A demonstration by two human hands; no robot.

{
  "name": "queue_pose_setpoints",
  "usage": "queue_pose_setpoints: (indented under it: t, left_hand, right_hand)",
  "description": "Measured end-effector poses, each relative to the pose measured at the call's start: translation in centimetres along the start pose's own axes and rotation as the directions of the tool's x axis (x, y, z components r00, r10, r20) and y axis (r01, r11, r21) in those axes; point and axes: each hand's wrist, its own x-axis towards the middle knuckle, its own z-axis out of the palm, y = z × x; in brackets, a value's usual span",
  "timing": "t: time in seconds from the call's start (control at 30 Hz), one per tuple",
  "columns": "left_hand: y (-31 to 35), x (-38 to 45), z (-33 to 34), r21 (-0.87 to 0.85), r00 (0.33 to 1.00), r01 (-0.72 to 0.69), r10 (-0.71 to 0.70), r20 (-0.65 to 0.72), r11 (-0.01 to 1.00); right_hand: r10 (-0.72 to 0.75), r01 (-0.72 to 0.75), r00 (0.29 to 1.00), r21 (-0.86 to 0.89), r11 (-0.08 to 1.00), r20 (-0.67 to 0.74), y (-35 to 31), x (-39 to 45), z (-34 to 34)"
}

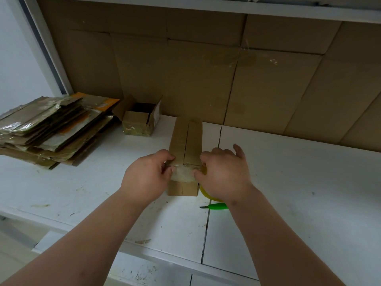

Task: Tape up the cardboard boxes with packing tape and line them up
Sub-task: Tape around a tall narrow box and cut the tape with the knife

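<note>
While arms reach forward, both hands (147, 174) pinch tape (183, 173) across box (185, 139).

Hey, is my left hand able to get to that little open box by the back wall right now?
Probably not right away: the left hand is pinching tape on the long box. Once it lets go, the bare table between it and the small open box leaves the way free.
</note>
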Motion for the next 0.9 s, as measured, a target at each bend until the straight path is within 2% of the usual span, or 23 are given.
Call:
queue_pose_setpoints:
  t: [0.1, 0.23, 0.37, 0.5, 0.7, 0.8, 0.9]
  left_hand:
    - [0.4, -0.1, 0.0, -0.039, 0.999, 0.043, -0.043, 0.013, 0.998]
    - [-0.9, 0.1, -0.7, -0.171, 0.987, 0.095, -0.071, 0.141, 0.981]
    - [-1.6, 0.5, -1.1, -0.121, 0.980, 0.067, -0.043, 0.194, 0.990]
    - [-1.4, 0.9, -0.7, -0.061, 0.992, 0.014, -0.006, 0.129, 0.998]
    - [-0.5, 1.3, -0.3, -0.127, 0.990, 0.018, 0.000, 0.138, 0.992]
    - [-0.2, 1.4, 0.5, -0.017, 0.997, -0.022, 0.023, 0.069, 1.000]
    - [-0.5, 1.4, 1.1, -0.009, 0.998, -0.050, 0.050, -0.025, 0.999]
  right_hand:
    - [0.025, -0.025, 1.000, 0.003, 1.000, -0.004, -0.3, -0.1, 0.0]
    - [0.005, -0.018, 0.992, 0.106, 0.994, 0.127, 0.6, 0.3, -1.1]
    - [-0.018, 0.004, 0.992, 0.118, 0.993, 0.122, 0.9, 0.5, -1.1]
    - [0.016, -0.020, 0.999, 0.098, 0.995, 0.049, 0.5, 0.5, -0.3]
    - [0.016, -0.013, 1.000, 0.089, 0.996, -0.024, 0.5, 0.4, 0.7]
    - [0.058, -0.055, 0.998, 0.111, 0.992, -0.021, 0.2, 0.8, 0.9]
    - [0.041, -0.028, 0.992, 0.112, 0.993, -0.119, -0.2, 0.8, 1.5]
